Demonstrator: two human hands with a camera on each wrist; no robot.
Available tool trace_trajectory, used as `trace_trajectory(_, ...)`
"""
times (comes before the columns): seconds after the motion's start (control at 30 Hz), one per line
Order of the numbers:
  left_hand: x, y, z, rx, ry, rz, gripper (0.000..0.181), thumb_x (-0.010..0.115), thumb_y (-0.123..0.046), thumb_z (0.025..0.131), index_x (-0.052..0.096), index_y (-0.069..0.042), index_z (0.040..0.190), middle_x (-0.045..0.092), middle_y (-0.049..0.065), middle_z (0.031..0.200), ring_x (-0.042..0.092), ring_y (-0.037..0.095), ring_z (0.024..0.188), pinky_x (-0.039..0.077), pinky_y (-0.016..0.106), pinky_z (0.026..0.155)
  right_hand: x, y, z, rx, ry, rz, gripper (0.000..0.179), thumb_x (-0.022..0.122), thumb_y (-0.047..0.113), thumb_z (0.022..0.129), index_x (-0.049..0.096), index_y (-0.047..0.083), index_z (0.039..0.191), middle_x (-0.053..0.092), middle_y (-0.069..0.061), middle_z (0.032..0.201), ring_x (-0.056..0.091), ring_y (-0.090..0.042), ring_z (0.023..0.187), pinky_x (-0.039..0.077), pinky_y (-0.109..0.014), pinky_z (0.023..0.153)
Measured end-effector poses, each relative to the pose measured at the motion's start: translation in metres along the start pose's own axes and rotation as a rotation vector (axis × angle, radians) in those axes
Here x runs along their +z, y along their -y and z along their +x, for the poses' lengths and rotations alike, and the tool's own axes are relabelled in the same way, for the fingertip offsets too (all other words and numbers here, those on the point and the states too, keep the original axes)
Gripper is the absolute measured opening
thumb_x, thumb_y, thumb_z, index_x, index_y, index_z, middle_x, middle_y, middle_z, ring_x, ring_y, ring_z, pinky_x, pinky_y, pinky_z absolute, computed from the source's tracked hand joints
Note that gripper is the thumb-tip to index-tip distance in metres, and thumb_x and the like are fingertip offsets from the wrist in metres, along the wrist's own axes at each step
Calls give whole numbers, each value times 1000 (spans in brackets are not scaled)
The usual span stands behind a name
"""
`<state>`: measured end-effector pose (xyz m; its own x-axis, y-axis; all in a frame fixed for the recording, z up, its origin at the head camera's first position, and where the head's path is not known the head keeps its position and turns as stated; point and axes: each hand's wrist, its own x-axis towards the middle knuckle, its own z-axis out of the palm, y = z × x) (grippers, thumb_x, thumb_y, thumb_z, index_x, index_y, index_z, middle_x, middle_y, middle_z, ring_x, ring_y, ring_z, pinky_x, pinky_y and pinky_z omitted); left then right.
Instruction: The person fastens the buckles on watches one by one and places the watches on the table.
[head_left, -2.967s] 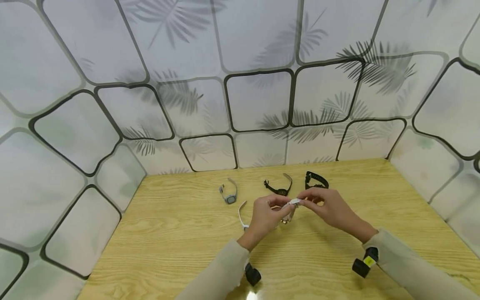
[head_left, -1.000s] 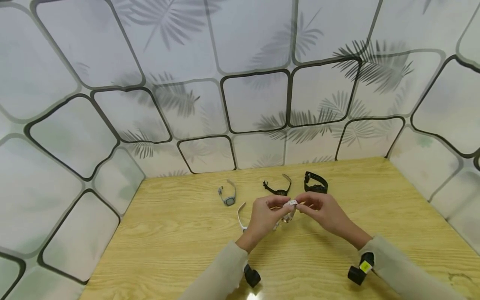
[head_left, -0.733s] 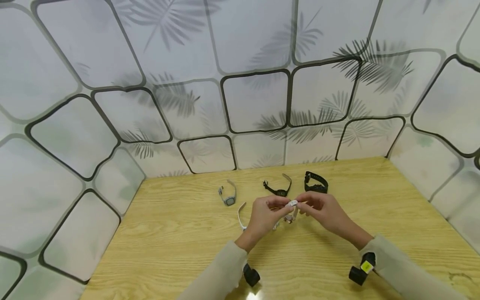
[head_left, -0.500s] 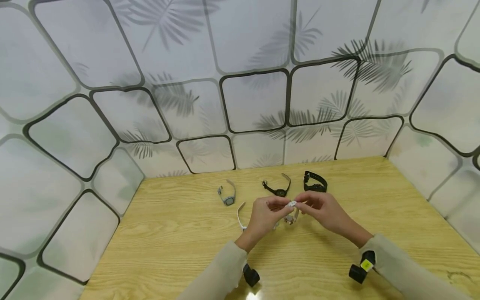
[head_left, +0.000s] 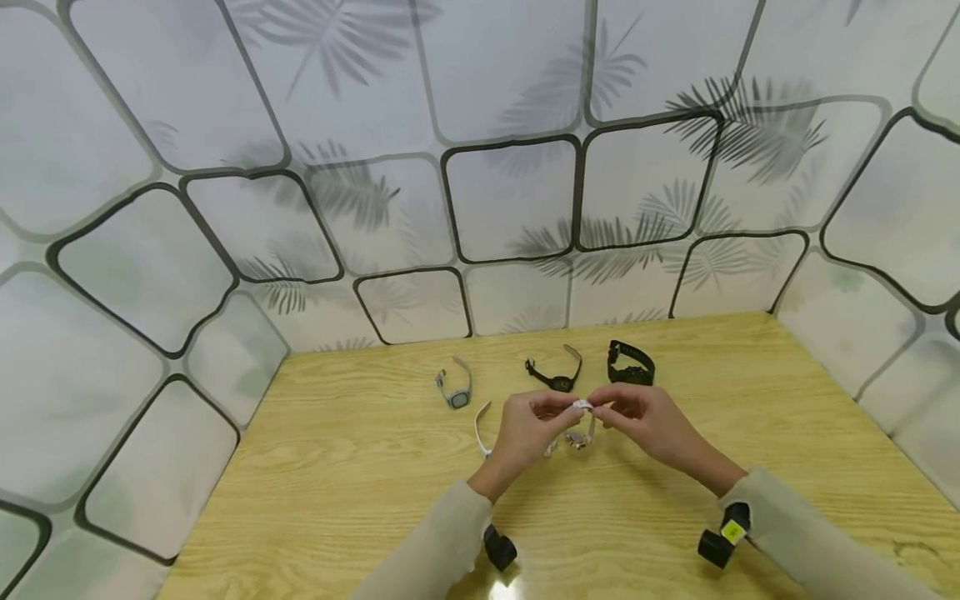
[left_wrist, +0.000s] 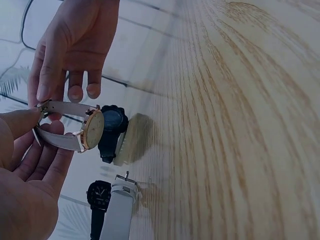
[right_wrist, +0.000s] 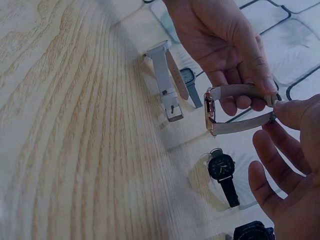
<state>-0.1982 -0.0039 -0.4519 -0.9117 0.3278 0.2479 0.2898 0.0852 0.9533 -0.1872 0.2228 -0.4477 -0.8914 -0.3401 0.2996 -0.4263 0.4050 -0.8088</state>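
Note:
A wristwatch with a rose-gold case and a pale strap hangs between both hands, its strap looped and its two ends meeting at the fingertips. The left hand pinches the strap by the buckle end between thumb and fingers. From the other side, the right hand pinches the same joined part with thumb and index finger; its other fingers are spread in the right wrist view. The case dangles below the hands, over the table. Fingers hide part of the buckle.
On the wooden table lie a grey-blue watch, a black watch and a chunky black watch. A white watch sits beside the left hand, partly hidden by it in the head view. Patterned walls enclose the table.
The hands have drawn slightly closer together at the strap ends. The watch case now hangs lower, with the strap loop showing more. The watches on the table have stayed put.

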Motion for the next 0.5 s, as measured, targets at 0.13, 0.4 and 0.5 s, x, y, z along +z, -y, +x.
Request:
trace_trajectory(0.13,0,1,1,7,1,2,17,78,-18,94,80,-8,107,78,6,101,74,18,90,59,25,80,1,0,1,-33,1,-28,16,68,19,102,75,21,116,75,-6,107,73,-27,82,59,-31,68)
trace_trajectory(0.4,1,1,1,-19,-3,-26,16,77,-15,95,80,-6,108,77,10,101,75,25,87,60,26,77,5,0,2,-104,-18,-121,18,69,16,101,75,23,117,74,3,106,70,-16,78,57,-29,65)
trace_trajectory(0.5,4,2,2,-51,-12,-47,15,76,-16,95,80,-6,107,78,12,97,76,22,83,62,33,77,4,-2,2,-100,-23,-122,19,68,16,102,75,22,118,75,-3,106,71,-20,77,57,-29,64)
